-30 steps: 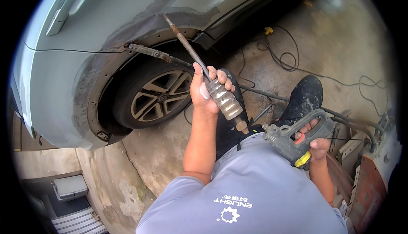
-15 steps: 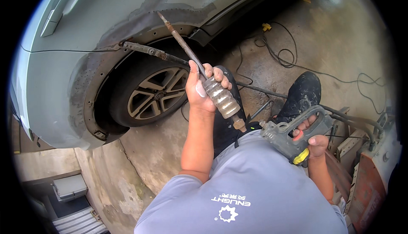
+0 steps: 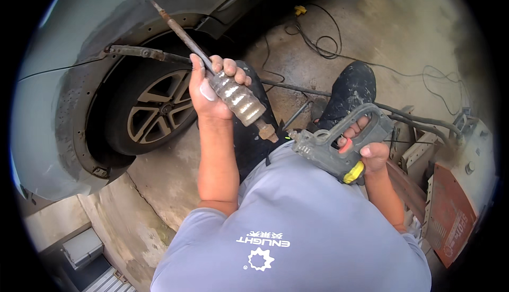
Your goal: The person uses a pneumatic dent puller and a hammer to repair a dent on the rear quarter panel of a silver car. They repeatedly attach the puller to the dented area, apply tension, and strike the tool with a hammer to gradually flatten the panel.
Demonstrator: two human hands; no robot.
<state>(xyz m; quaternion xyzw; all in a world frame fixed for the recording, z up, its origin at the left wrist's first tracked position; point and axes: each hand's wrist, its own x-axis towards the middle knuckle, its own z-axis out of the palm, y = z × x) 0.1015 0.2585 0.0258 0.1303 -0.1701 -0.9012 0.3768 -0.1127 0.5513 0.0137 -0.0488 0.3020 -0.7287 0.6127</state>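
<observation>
Well, I see the left grip (image 3: 210,102) wrapped round a ribbed metal tool (image 3: 238,100), its rod (image 3: 183,35) slanting toward the wheel arch (image 3: 80,127). The right grip (image 3: 373,155) clamps a dark gun-shaped tool (image 3: 324,150) near the grey shirt (image 3: 307,212).

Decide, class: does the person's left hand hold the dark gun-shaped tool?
No: the right hand grips the gun-shaped tool, while the left hand holds a long metal rod tool with a ribbed sleeve.
</observation>
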